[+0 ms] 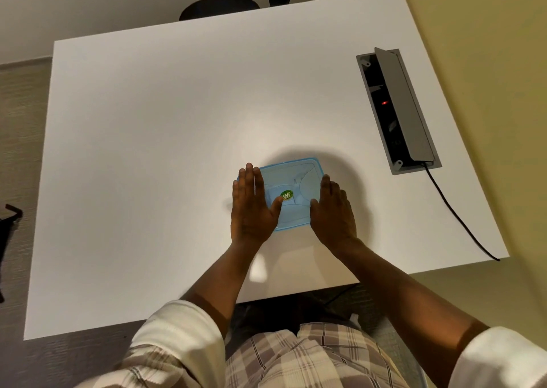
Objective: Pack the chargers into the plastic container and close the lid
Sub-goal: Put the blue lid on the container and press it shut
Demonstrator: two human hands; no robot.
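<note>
Two flat hands frame a blue container (291, 192) near the front of the white table (148, 136), lid (296, 177) already on it. Chargers cannot be seen; presumably they are inside. The step looks like the closing press. Left hand (251, 207) lies open, fingers straight, palm over the left rim, thumb reaching to a green sticker (286, 195). Between the hands the lid shows bare. Right hand (333, 213) is likewise open, covering the right edge. Next likely calls for even downward pressure along each side until the rim seats. Far right sits a socket box (398, 109), well apart.
</note>
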